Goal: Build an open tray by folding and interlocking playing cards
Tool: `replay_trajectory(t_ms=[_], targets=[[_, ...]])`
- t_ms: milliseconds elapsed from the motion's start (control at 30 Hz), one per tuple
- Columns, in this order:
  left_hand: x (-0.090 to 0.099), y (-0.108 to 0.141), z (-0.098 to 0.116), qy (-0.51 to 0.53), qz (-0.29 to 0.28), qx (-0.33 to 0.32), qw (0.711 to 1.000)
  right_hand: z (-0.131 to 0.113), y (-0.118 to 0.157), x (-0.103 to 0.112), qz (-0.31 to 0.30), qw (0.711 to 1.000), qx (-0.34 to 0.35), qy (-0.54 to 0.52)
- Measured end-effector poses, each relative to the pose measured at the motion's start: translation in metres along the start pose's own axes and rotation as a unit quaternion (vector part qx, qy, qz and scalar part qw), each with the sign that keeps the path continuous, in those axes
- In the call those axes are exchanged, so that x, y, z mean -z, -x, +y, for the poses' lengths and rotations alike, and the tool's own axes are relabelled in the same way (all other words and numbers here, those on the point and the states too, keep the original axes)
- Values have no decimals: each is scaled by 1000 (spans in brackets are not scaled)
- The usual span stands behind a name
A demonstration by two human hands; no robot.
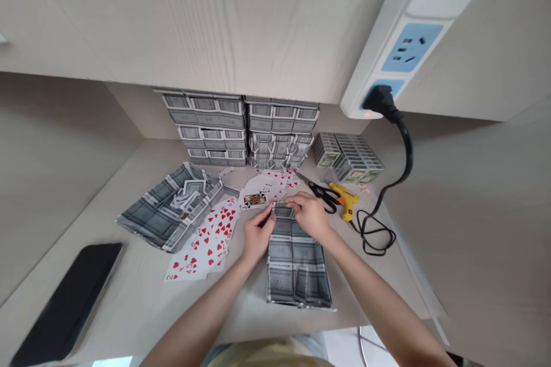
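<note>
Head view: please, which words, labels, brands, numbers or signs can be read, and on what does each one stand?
"2": lowest heart card
"5": another heart card
"6": higher heart card
Red heart signs: these same cards.
Too small or blurred: other card numbers, the letter on the face card, labels on the stacked card boxes, marks on the yellow glue gun.

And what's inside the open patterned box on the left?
Inside the box is a loose heap of playing cards, at least one back up. Whatever lies beneath the heap is covered and can't be seen.

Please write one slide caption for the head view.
Left hand and right hand at the far end of a card-covered box, scissors and yellow glue gun nearby.
</note>
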State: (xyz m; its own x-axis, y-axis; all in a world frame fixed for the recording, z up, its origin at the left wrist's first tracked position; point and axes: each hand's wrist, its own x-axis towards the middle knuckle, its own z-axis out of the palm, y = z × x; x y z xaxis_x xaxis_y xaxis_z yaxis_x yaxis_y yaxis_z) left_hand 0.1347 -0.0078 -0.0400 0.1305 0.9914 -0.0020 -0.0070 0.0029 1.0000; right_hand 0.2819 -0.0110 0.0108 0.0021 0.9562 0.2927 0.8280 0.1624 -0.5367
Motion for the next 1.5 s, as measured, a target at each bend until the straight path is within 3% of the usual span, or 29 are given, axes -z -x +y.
replay_trajectory(t_ms=[200,333,500,1200,1500], targets=[[-1,-2,-2,-10,-9,-18,1000,7,2,2,-5,1000,5,-11],[0,-3,-2,-20,-4,-43,999,5,6,11,-67,997,29,37],[1,-2,-1,-18,-7,-28,999,-1,8,14,-114,990,37,76],[-1,1,0,-39,-9,-49,998,1,9,3,-127,984,14,122],[3,-7,6,-97,-35,-111,988,14,21,13,-122,989,55,63]])
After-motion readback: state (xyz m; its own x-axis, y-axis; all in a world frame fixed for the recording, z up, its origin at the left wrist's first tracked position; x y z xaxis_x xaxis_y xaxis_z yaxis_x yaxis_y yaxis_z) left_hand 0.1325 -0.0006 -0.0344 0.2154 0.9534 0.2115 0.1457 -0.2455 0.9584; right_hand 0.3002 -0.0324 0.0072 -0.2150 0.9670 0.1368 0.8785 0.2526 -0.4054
